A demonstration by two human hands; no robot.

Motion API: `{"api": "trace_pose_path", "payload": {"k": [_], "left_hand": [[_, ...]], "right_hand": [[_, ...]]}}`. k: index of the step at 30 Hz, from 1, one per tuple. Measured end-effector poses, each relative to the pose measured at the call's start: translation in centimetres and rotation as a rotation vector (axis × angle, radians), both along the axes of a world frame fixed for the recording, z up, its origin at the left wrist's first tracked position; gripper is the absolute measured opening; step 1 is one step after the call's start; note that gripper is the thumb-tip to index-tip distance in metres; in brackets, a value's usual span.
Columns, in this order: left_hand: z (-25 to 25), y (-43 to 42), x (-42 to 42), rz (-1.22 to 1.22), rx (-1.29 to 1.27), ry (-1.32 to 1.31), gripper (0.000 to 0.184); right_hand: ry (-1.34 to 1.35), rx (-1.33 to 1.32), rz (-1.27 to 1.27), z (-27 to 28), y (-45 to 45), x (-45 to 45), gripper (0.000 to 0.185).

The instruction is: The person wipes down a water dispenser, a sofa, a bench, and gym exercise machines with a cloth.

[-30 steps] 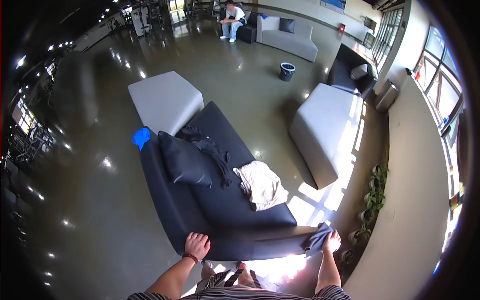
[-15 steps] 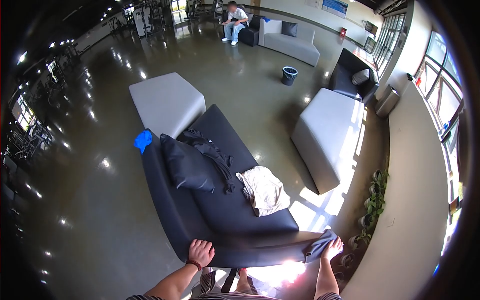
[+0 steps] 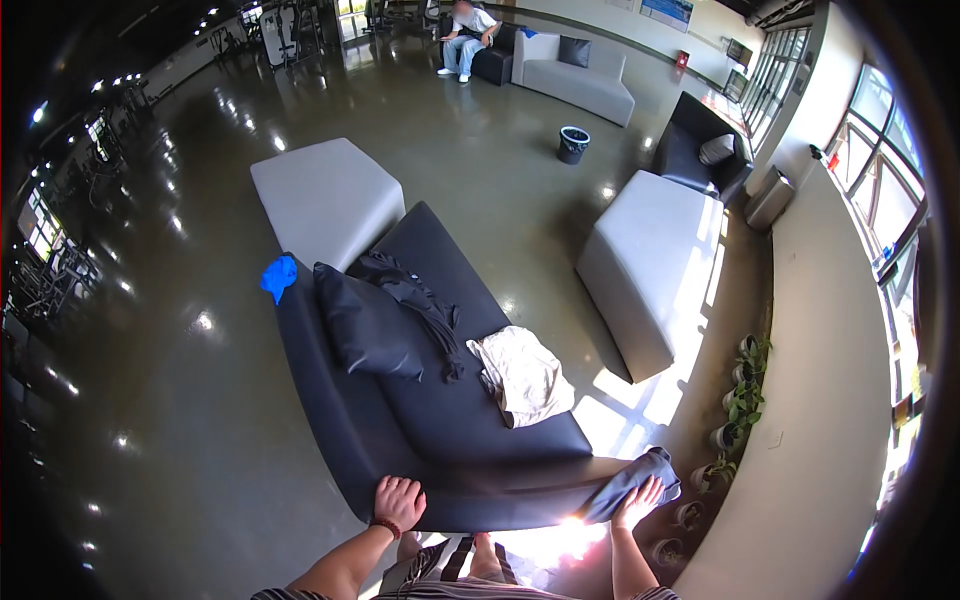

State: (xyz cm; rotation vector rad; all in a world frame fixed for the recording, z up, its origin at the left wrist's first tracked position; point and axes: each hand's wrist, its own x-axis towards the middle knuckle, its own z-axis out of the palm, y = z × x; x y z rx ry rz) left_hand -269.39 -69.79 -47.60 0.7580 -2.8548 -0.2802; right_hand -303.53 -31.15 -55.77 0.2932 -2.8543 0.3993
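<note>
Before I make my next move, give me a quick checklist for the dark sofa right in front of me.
1. Right grip on the dark cloth: ok.
2. Left grip resting on the dark sofa: ok.
3. Seat free of loose things: not ok; a pale cloth, black garment and black cushion lie there.
4. Blue cloth close by: not ok; it's at the far end.
5. Dark cloth's underside clean: cannot tell; hidden.

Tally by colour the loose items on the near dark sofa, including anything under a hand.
Black or dark: 3 (cushion; bunched garment, counted as one; dark cloth under the right hand)
Off-white: 1 (crumpled fabric)
Blue: 1 (blue cloth on the backrest)
Total: 5
</note>
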Motion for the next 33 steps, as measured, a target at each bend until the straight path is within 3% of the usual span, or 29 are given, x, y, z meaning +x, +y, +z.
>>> {"api": "trace_pose_path", "payload": {"k": [6, 9, 13, 16, 19, 22, 25, 26, 29, 33], "left_hand": [[0.1, 0.0, -0.1, 0.000, -0.010, 0.009, 0.017], [0.2, -0.1, -0.1, -0.001, -0.004, 0.020, 0.017], [1.0, -0.3, -0.2, 0.004, 0.034, -0.002, 0.020], [0.6, -0.2, 0.0, 0.030, 0.025, 0.109, 0.023], [-0.1, -0.6, 0.9, 0.038, 0.225, 0.152, 0.034], [-0.5, -1.2, 2.4, 0.133, 0.421, 0.401, 0.047], [1.3, -2.6, 4.9, 0.325, 0.311, 0.405, 0.045], [1.7, -3.4, 6.0, 0.360, 0.320, 0.449, 0.045], [1.7, -5.4, 9.3, 0.542, 0.338, 0.459, 0.046], [-0.8, -8.1, 14.2, 0.704, 0.438, 0.490, 0.054]], "right_hand": [[-0.101, 0.051, 0.095, 2.3, -3.7, 5.0, 0.054], [-0.077, 0.110, 0.259, 3.0, -6.1, 8.5, 0.053], [-0.329, 0.066, 0.533, 7.7, -12.3, 14.6, 0.061], [-0.346, 0.080, 0.808, 8.4, -17.2, 19.7, 0.061], [-0.361, 0.112, 1.032, 8.0, -22.7, 25.1, 0.064], [-0.321, 0.145, 1.219, 7.4, -28.0, 28.9, 0.067], [-0.337, 0.293, 1.319, 8.2, -33.4, 31.0, 0.065], [-0.437, 0.229, 1.301, 9.1, -35.5, 31.6, 0.065], [-0.255, 0.316, 1.277, 7.0, -40.8, 33.8, 0.070], [-0.281, 0.302, 1.128, 7.8, -50.1, 35.1, 0.083]]}}
